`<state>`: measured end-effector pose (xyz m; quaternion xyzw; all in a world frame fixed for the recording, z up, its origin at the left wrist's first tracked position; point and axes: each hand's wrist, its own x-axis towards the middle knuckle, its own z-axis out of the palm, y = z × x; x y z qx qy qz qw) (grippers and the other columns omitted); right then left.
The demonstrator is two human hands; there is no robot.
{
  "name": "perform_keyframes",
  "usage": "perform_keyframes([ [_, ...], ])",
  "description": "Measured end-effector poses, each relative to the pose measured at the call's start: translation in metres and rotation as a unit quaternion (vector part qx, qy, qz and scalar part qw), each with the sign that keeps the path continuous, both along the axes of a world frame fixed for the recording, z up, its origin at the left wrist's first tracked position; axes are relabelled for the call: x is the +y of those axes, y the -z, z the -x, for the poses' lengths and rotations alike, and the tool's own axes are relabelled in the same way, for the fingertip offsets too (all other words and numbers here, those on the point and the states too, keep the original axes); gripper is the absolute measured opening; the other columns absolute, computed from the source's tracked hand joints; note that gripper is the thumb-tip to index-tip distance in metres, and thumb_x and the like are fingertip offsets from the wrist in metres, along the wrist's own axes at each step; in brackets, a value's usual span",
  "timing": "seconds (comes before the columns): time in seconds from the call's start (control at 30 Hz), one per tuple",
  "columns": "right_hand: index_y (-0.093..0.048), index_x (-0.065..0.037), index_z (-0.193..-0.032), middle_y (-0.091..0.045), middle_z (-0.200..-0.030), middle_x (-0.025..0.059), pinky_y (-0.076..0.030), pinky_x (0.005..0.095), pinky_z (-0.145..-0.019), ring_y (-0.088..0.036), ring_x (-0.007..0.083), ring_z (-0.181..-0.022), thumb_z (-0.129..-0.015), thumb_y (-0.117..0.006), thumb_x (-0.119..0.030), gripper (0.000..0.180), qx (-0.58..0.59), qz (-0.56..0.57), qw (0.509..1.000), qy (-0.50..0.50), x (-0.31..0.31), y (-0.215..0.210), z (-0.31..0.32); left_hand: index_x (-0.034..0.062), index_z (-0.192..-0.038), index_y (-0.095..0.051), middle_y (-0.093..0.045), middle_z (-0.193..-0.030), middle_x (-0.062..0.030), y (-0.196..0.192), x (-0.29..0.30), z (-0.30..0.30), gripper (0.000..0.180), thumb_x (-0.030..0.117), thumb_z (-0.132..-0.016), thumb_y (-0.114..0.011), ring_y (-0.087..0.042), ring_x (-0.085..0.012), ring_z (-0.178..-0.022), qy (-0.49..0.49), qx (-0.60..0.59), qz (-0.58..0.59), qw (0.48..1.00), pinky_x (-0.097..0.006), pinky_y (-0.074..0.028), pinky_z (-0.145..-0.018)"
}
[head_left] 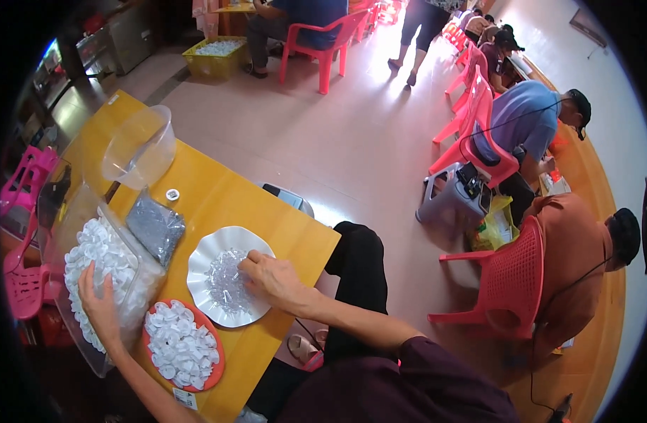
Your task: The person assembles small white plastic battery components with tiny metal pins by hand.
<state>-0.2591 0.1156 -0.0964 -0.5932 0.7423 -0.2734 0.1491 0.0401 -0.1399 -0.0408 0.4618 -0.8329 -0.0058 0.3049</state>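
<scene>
My left hand [99,307] reaches over a clear plastic bin [148,278] heaped with small white plastic pieces [101,247]. Its fingers are stretched out and apart, touching or just above the heap. At the right side of a white wavy-rimmed dish [205,304], my right hand [275,280] has its fingertips drawn together over small clear plastic pieces [228,280]. Whatever may be between those fingertips is too small to make out. An orange plate [214,374] piled with more white pieces [179,345] sits between my forearms, nearer to me.
A bag of small grey parts [156,224], a round white lid-like disc [172,194] and a clear round tub [143,158] stand farther along the yellow table [217,190]. People sit on pink chairs [492,282] at a long bench to the right. A yellow basket [214,63] stands beyond.
</scene>
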Motion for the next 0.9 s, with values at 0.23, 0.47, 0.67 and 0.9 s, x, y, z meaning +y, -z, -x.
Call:
perform_keyframes([
  [0.23,-0.062,-0.003,-0.100,-0.061,-0.096,0.0139,-0.053,0.0429,-0.076,-0.064,0.0334,-0.089,-0.085,-0.063,-0.012,0.018,-0.060,0.051,0.997,-0.027,0.000,-0.004,-0.006,0.0012,-0.127,-0.058,-0.056,-0.127,-0.0174,0.001,0.003,0.000,0.038,0.012,-0.091,-0.066,-0.052,-0.0343,-0.119,0.015,0.027,-0.023,0.999,-0.041,-0.041,-0.103],
  [0.47,-0.060,-0.002,-0.095,-0.060,-0.095,0.0157,-0.050,0.0446,-0.079,-0.062,0.0361,-0.093,-0.080,-0.064,-0.009,0.017,-0.093,0.041,0.994,-0.034,-0.001,-0.004,-0.006,-0.0014,-0.126,-0.058,-0.057,-0.125,-0.0176,-0.006,0.011,0.009,0.038,0.010,-0.090,-0.065,-0.053,-0.0344,-0.117,0.016,0.038,-0.032,0.999,-0.040,-0.041,-0.103],
  [0.67,-0.063,-0.004,-0.098,-0.064,-0.099,0.0135,-0.052,0.0420,-0.079,-0.065,0.0324,-0.091,-0.084,-0.063,-0.014,0.017,-0.077,-0.018,0.997,-0.007,-0.008,-0.005,-0.009,-0.0020,-0.126,-0.058,-0.057,-0.125,-0.0179,-0.009,0.015,0.012,0.037,0.010,-0.091,-0.065,-0.054,-0.0339,-0.117,0.016,0.049,-0.036,0.998,-0.040,-0.041,-0.103],
  [0.9,-0.064,-0.003,-0.096,-0.065,-0.096,0.0128,-0.051,0.0420,-0.078,-0.065,0.0318,-0.090,-0.084,-0.064,-0.014,0.016,-0.094,-0.008,0.995,-0.021,-0.007,-0.004,-0.007,-0.0028,-0.125,-0.058,-0.058,-0.124,-0.0177,-0.011,0.018,0.014,0.036,0.012,-0.093,-0.063,-0.054,-0.0338,-0.116,0.010,0.055,-0.041,0.998,-0.040,-0.041,-0.102],
])
